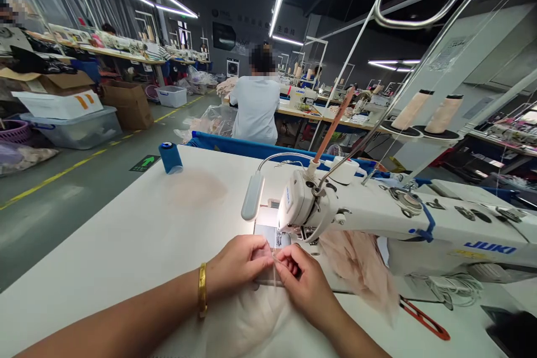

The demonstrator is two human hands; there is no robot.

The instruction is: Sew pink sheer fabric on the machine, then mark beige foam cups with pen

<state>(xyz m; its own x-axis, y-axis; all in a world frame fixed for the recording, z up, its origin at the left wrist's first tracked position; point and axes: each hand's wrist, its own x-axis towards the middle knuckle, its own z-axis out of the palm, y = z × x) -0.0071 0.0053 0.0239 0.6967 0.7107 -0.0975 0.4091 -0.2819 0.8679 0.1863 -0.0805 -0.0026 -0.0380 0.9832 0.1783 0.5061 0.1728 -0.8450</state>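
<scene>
White tabletop [138, 235] fills the view, a sewing machine [377, 218] along its right side. Near the front edge, the left hand [239, 263] and right hand [304, 279] meet, fingers pinched together on sheer pale fabric [251, 319] just before the needle. A blue thread spool [170, 157] stands at the far edge; red snips [423, 319] lie to the right.

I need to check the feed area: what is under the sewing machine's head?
Under the machine head a lit patch of the needle plate shows, with the left hand and right hand pinching sheer fabric before it. The needle and presser foot are hidden by the head.
</scene>
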